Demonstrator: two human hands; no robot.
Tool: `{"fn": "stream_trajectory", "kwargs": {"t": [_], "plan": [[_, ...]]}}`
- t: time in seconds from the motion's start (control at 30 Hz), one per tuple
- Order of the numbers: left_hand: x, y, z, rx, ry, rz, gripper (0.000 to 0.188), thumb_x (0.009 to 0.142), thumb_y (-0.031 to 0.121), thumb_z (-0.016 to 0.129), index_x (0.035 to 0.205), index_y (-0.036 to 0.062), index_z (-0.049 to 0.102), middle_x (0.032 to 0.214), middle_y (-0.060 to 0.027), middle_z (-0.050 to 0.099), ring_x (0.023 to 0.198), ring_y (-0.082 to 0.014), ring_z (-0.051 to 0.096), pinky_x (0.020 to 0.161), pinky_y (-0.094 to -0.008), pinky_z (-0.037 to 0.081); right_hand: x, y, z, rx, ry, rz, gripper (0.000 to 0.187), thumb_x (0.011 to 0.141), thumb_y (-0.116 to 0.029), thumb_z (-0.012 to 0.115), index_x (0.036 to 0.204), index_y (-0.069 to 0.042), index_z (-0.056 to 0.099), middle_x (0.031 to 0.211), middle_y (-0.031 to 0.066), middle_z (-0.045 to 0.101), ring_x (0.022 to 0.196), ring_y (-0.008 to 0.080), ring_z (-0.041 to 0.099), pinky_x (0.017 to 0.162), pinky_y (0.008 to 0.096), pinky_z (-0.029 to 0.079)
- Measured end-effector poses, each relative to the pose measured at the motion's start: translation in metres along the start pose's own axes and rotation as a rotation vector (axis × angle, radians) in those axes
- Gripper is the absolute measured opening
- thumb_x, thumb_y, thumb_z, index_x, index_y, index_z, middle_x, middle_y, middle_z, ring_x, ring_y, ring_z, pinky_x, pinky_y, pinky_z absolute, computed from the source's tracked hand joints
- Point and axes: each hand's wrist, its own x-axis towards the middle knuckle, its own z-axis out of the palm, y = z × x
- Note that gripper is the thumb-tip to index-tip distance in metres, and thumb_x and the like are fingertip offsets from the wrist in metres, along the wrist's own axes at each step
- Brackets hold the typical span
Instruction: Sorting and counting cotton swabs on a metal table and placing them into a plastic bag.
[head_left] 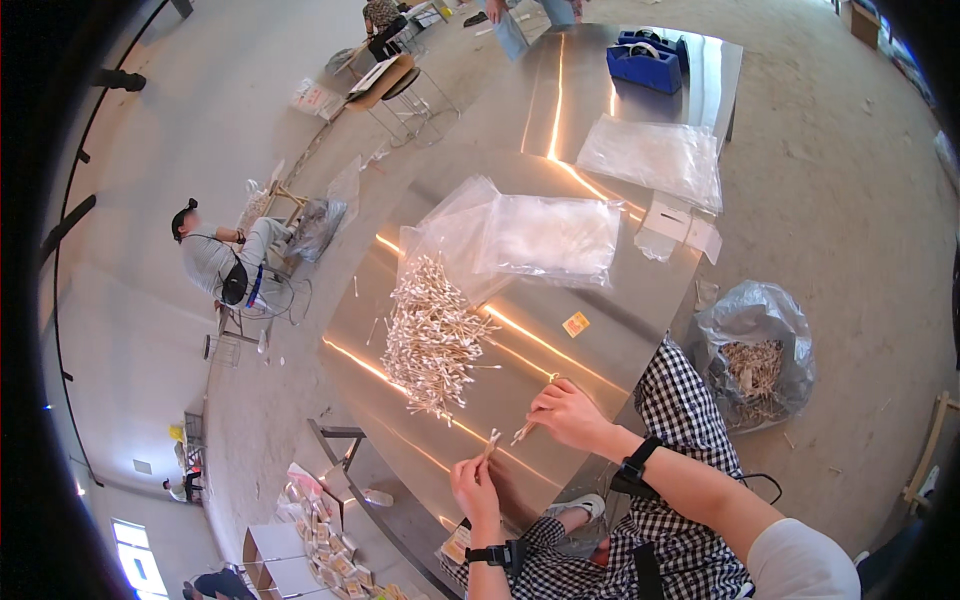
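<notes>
A large heap of cotton swabs lies on the shiny metal table, ahead of my hands. My left hand is closed near the table's front edge, pinching a few cotton swabs that point up and away from me. To its right, my right hand is closed on another few cotton swabs, tips angled toward the left hand. The two small bunches are close together but apart. Something small and yellowish shows by my right fingers, too small to name.
Beyond the heap lie clear plastic bags and a further bag stack. A yellow-orange card lies on the table. Blue tape dispensers stand at the far end. A lined bin of swabs sits right; a seated person is left.
</notes>
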Motion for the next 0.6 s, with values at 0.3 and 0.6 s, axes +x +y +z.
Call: {"fn": "stream_trajectory", "kwargs": {"t": [0.3, 0.6], "plan": [[0.016, 0.029, 0.017, -0.122, -0.159, 0.073, 0.012, 0.088, 0.005, 0.064, 0.098, 0.0013, 0.07, 0.092, -0.013, 0.062, 0.085, -0.0294, 0.062, 0.077, -0.0352, 0.05, -0.002, -0.016, 0.012, 0.068, -0.111, -0.029, 0.035, 0.073, -0.01, 0.068, 0.107, -0.01, 0.066, 0.105, 0.0053, 0.062, 0.112, 0.0251, 0.055, 0.103, 0.0404, 0.04], [-0.006, 0.056, 0.029, -0.009, -0.049, 0.041, 0.03, 0.092, 0.006, 0.058, 0.121, 0.0011, 0.062, 0.118, -0.0174, 0.059, 0.111, -0.0342, 0.057, 0.096, -0.0396, 0.046, 0.006, -0.002, -0.007, 0.364, -0.17, 0.087, 0.068, 0.071, 0.001, 0.06, 0.137, -0.005, 0.049, 0.111, 0.0103, 0.066, 0.106, 0.031, 0.058, 0.105, 0.0462, 0.039]]}}
